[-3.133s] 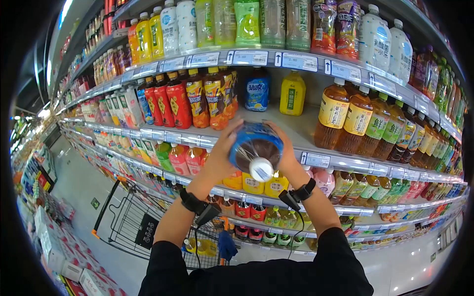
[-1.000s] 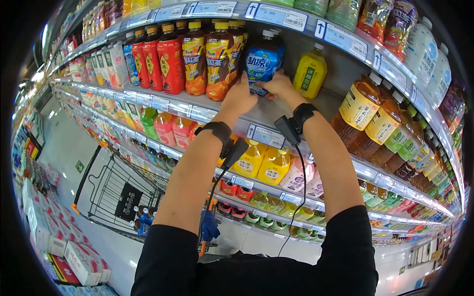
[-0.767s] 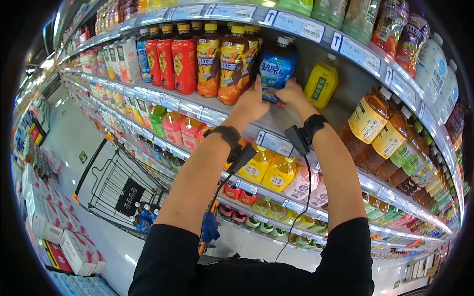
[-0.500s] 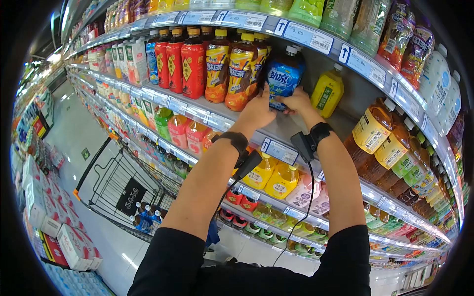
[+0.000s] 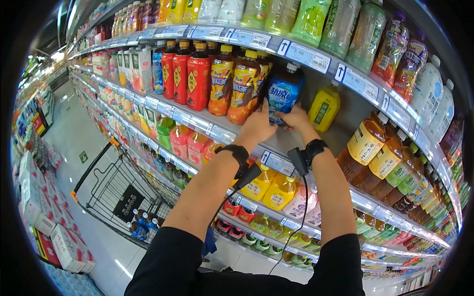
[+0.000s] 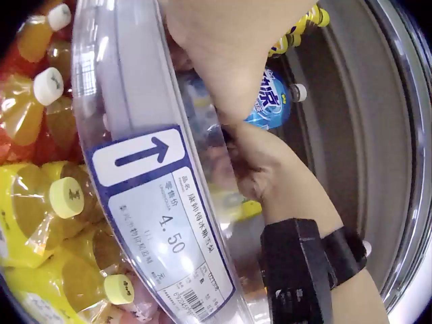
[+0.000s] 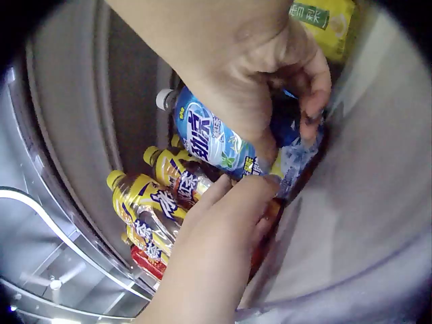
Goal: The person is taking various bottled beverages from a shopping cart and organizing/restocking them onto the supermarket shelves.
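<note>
A dark drink bottle with a blue label (image 5: 282, 93) stands upright on the middle shelf, its white cap up. Its lower left side is gripped by my left hand (image 5: 258, 125), the index finger extended up along the label. My right hand (image 5: 296, 118) holds the lower right side, thumb and fingers low near the base. In the right wrist view the bottle (image 7: 214, 135) has the curled fingers of my right hand (image 7: 270, 81) beside its bottom, and my left hand (image 7: 226, 233) touches there too. The left wrist view shows the label (image 6: 268, 101) partly behind my left hand (image 6: 226, 54).
Left of it stand orange-labelled tea bottles (image 5: 243, 89) and red ones (image 5: 198, 81); a yellow bottle (image 5: 324, 108) is to the right. Price tags (image 5: 276, 163) line the shelf edge. A cart (image 5: 106, 190) holding several blue-labelled bottles (image 5: 143, 224) stands at the lower left.
About three seconds ago both hands held a blue-labelled bottle tilted in front of the shelf; now they hold one standing on it. Over the last second the hands keep nearly the same grip while the view shifts.
</note>
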### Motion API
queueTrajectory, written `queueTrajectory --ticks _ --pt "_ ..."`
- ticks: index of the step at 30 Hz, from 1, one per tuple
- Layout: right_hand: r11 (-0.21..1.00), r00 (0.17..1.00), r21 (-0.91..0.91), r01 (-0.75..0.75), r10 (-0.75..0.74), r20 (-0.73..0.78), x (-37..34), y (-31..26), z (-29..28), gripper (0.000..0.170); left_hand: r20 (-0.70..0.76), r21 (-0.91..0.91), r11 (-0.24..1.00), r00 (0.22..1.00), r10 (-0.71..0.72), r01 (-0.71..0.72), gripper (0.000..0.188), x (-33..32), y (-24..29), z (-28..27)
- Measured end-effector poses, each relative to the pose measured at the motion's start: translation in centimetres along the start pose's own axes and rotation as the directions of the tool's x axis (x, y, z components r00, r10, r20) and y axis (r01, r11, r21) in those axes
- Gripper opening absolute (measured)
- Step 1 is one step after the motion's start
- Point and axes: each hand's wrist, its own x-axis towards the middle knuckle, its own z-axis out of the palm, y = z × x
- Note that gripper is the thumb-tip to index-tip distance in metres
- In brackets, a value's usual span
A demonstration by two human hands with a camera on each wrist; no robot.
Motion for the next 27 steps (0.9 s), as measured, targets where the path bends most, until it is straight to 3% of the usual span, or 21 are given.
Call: queueTrajectory --ticks 2,5,8,11,14,15,18,20,23,25,26,27 --pt "0.999 0.999 -0.004 -0.039 0.039 -0.002 0.4 0.4 0.6 0.086 -0.055 0.035 0.999 0.998 -0.021 0.023 0.089 -0.3 0.1 0.3" --pt "0.997 0.998 0.043 -0.057 0.058 -0.021 1.5 1.3 1.4 0.074 0.007 0.047 0.997 0.998 -0.058 0.058 0.088 -0.5 0.6 -0.3" --pt "0.996 0.996 -0.046 -0.08 0.078 -0.044 0.9 0.7 1.2 0.069 -0.036 0.034 0.998 0.998 -0.05 0.051 0.084 -0.7 0.6 -0.1" --pt "0.989 0.987 -0.079 -0.123 0.13 0.09 1.8 1.7 1.0 0.067 -0.082 0.011 1.0 0.997 -0.004 0.005 0.079 -0.6 0.2 0.3" --pt "0.913 0.999 -0.405 -0.04 0.044 0.0 0.6 0.7 0.8 0.079 -0.088 -0.007 1.0 0.996 0.007 -0.007 0.071 -0.8 0.4 -0.1" --pt "0.882 0.993 -0.469 -0.048 -0.007 -0.114 -1.7 -0.7 0.7 0.076 -0.129 -0.013 0.999 0.991 0.032 -0.034 0.069 -0.7 0.4 -0.3" --pt "0.864 0.96 -0.5 -0.057 -0.09 -0.264 -5.1 -1.3 0.7 0.067 -0.233 -0.06 0.991 0.967 0.1 -0.117 0.062 -1.3 0.5 -0.2" --pt "0.807 0.892 -0.587 0.057 -0.306 -0.334 -9.2 -2.3 0.3 0.061 -0.46 0.078 0.96 0.845 0.273 -0.268 0.048 -1.0 -0.3 0.9" --pt "0.722 0.724 -0.653 0.228 -0.574 -0.382 -16.6 -3.8 0.5 0.055 -0.454 0.023 0.884 0.783 0.425 -0.466 0.04 -2.6 0.4 -2.1" --pt "0.716 0.642 -0.593 0.37 -0.658 -0.394 -22.5 -4.1 1.4 0.05 -0.492 0.058 0.822 0.7 0.517 -0.567 0.038 -4.3 0.7 -3.8" --pt "0.731 0.586 -0.522 0.439 -0.673 -0.451 -25.2 -4.0 2.6 0.044 -0.47 -0.019 0.791 0.703 0.533 -0.612 0.036 -5.7 0.4 -4.2" --pt "0.754 0.6 -0.476 0.451 -0.652 -0.464 -28.3 -3.9 4.2 0.039 -0.444 -0.041 0.773 0.704 0.553 -0.633 0.033 -7.8 -0.2 -4.4"
